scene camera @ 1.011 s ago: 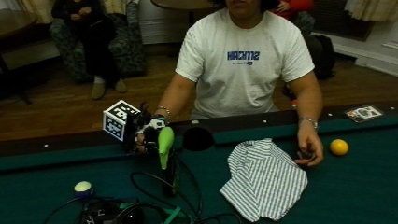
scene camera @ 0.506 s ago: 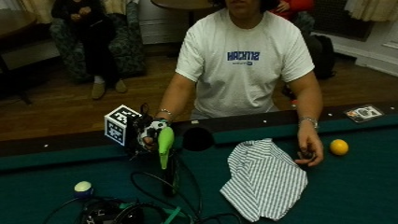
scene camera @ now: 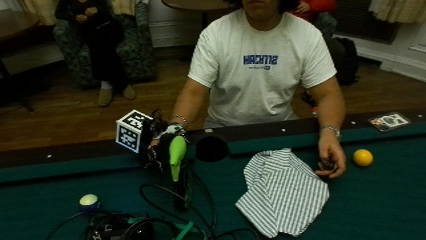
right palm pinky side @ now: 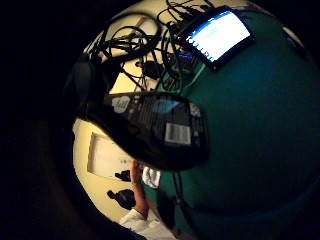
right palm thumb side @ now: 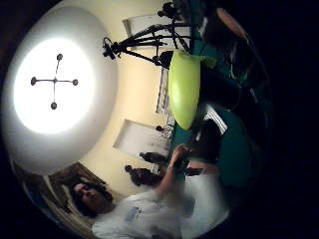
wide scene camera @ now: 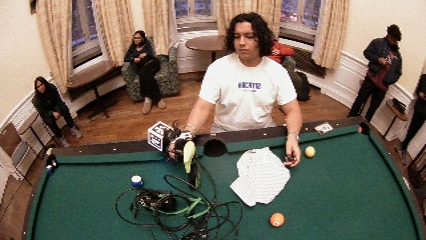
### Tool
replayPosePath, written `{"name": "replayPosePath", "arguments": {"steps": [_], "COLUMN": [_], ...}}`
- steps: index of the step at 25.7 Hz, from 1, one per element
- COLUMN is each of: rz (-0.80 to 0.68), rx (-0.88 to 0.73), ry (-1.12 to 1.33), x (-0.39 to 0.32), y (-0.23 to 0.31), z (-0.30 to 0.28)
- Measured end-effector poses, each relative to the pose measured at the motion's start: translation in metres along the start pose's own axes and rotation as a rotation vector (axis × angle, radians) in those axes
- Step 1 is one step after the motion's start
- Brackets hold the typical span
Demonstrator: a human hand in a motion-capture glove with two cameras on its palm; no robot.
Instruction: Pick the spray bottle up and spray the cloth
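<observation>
Left of centre in the outside view, the right hand [scene camera: 160, 145] has lifted the bottle [scene camera: 176, 156] slightly, fingers curled round it; the cloth [scene camera: 283, 192] lies well apart on the counter [scene camera: 386, 200], unsprayed.

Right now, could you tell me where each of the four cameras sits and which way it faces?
Outside view: across the pool table, facing the person; shows torso, both arms, the gloved right hand gripping the spray bottle.
Wide outside view: higher and farther back, whole table and room.
Thumb side palm view: on the palm, looking up past the bottle's green head at the ceiling lamp and the person's shirt.
Little finger side palm view: looking past the bottle's dark label at the felt and a lit screen.
Both outside views share the striped cloth.
</observation>
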State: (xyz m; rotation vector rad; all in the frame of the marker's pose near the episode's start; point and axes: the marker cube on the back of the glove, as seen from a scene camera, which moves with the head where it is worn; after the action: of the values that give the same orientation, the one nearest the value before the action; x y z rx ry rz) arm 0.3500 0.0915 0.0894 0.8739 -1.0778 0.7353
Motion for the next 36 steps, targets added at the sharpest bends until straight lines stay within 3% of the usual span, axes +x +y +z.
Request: {"name": "replayPosePath", "arguments": {"steps": [26,32,36], "rz": [0.032,0.049,-0.020], "rx": [-0.094,-0.128,-0.104], "ry": [0.026,-0.082,-0.157], "x": [0.021,0.012,-0.023], "y": [-0.069,-0.073,-0.074], "z": [0.057,0.057,0.049]}}
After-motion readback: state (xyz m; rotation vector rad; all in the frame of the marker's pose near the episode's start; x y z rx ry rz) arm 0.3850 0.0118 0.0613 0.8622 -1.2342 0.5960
